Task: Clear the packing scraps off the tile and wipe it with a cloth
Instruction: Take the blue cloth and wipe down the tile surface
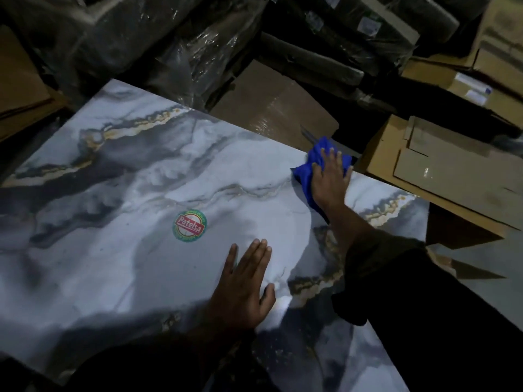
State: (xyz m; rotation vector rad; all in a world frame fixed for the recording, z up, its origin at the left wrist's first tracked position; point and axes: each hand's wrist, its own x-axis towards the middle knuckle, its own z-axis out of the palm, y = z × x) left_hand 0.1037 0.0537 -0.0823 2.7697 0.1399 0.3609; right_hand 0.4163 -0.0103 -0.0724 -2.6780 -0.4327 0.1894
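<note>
Cloth (307, 171) under right hand (329, 176)

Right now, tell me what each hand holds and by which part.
Nothing is gripped. The right hand presses flat on the middle of the blue cloth at the tile's far edge; the left hand rests open on the tile.

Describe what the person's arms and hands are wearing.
Both hands, left and right, are bare: no gloves, rings or watch show. Both arms wear dark long sleeves; the right sleeve is pushed back from the wrist. The light is too dim to tell the exact colour.
</note>
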